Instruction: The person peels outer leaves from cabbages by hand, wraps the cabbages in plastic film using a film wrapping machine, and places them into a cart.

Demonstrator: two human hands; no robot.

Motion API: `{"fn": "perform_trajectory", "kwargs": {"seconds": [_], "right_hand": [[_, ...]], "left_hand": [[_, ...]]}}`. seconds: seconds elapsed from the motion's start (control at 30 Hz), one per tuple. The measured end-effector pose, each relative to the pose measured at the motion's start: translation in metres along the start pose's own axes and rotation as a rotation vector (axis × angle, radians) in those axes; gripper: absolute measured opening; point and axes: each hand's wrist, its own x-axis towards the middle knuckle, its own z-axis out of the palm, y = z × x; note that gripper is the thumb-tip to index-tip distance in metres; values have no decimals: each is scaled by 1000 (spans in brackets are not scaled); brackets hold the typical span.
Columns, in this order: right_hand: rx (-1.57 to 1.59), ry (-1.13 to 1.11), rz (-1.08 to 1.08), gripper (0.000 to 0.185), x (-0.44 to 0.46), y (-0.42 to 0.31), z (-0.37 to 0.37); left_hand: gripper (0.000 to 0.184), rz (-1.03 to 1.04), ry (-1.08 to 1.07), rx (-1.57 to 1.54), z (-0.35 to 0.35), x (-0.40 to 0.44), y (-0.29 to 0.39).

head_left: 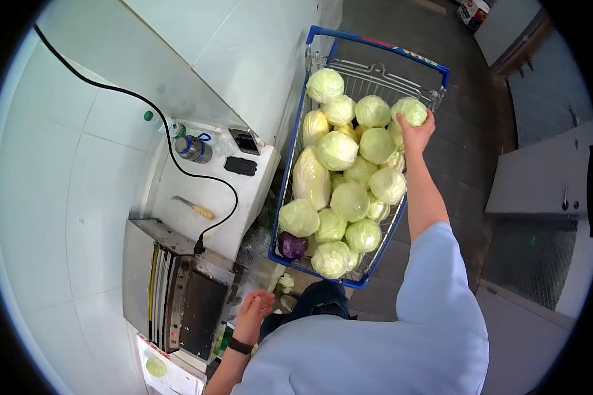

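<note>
Wooden-handled knife [203, 212] and metal flask [195, 149] on white counter [178, 220], black cable [137, 96], tiled wall [102, 184]

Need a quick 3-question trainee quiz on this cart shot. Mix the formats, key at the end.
1. What is the right grip on?
2. True or false: the knife lies inside the cart.
3. Where in the cart, as pictured, is the purple cabbage?
A) Upper right corner
B) Lower left corner
C) Middle

Key:
1. A pale green cabbage, at the cart's upper right as pictured.
2. False; it lies on the white counter beside the cart.
3. B
</note>
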Motion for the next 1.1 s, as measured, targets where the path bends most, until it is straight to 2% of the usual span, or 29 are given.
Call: {"fn": "perform_trajectory", "kwargs": {"seconds": [0.13, 0.33, 0.47, 0.57, 0.67, 0.77, 0.87, 0.97, 1.03, 1.07, 1.1], "right_hand": [[17, 26, 46, 103, 21, 19, 26], [-88, -148, 102, 113, 48, 50, 33], [-372, -270, 243, 111, 54, -4, 15], [-655, -307, -25, 104, 59, -31, 5], [-760, -532, -339, 94, 78, -35, 16], [-1005, -744, -228, 86, 86, -43, 28], [-1087, -743, -213, 78, 82, -55, 35], [-906, -402, -570, 68, 38, -46, 39], [-569, -492, -589, 58, -21, -64, 34], [-456, -584, -610, 59, -62, -89, 17], [-368, -511, -789, 53, -105, -84, 14]], "left_hand": [[33, -19, 48, 31, 3, 6, 5], [32, -56, -3, 42, 8, 15, 4], [31, -70, -47, 132, 14, 19, 8], [31, -52, -59, 181, 14, 20, 9], [31, -45, -47, 189, 13, 21, 7], [30, -52, -45, 188, 14, 19, 8], [31, -33, -62, 210, 15, 19, 7], [31, -20, -87, 224, 10, 16, 4], [33, -9, -99, 210, 6, 16, -1], [34, -9, -101, 176, 3, 15, -3], [35, -11, -99, 142, 0, 13, -4]]}}
